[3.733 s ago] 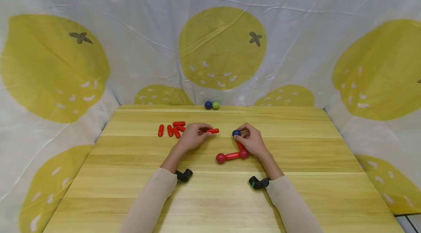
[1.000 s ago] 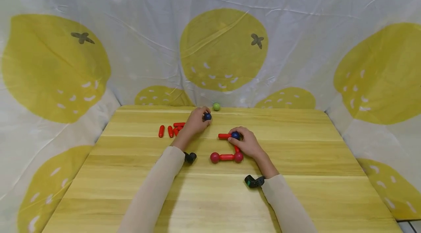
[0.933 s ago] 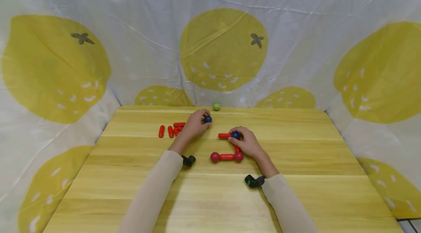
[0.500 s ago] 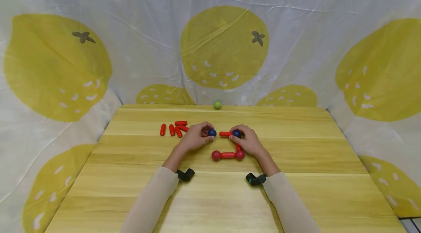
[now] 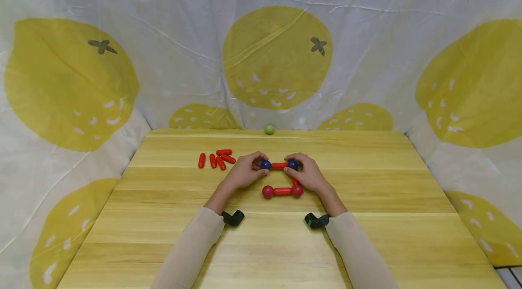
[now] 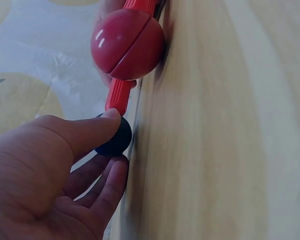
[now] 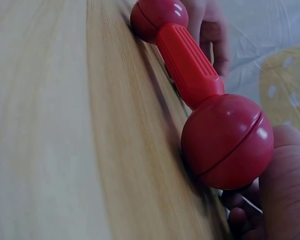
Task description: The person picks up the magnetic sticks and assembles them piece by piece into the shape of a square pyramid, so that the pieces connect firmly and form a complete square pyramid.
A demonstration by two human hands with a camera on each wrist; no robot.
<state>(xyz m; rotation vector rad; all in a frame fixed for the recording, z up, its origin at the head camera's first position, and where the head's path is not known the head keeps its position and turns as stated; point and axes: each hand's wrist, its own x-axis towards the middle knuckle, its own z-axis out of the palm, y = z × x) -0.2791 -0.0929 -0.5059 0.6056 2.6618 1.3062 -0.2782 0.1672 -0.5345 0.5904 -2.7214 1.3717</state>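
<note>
My left hand (image 5: 244,171) pinches a dark blue ball (image 5: 265,165) between thumb and fingers; the left wrist view shows the thumb over this blue ball (image 6: 121,140). The ball meets the left end of a ridged red rod (image 5: 279,166). At that rod's other end, my right hand (image 5: 310,175) grips a second dark blue ball (image 5: 292,164). From there another red rod (image 5: 295,180), partly hidden by the right hand, leads down to a dark red ball (image 5: 297,190). A front red rod (image 7: 187,62) joins it to another dark red ball (image 5: 267,191).
Several loose red rods (image 5: 213,161) lie to the left of my left hand. A green ball (image 5: 269,129) sits at the back edge of the wooden table (image 5: 261,248), against a lemon-print cloth (image 5: 367,67).
My left hand let go of a red rod at the right blue ball, took a blue ball from the back edge, and brought it forward to the rod's free end, where they now touch.
</note>
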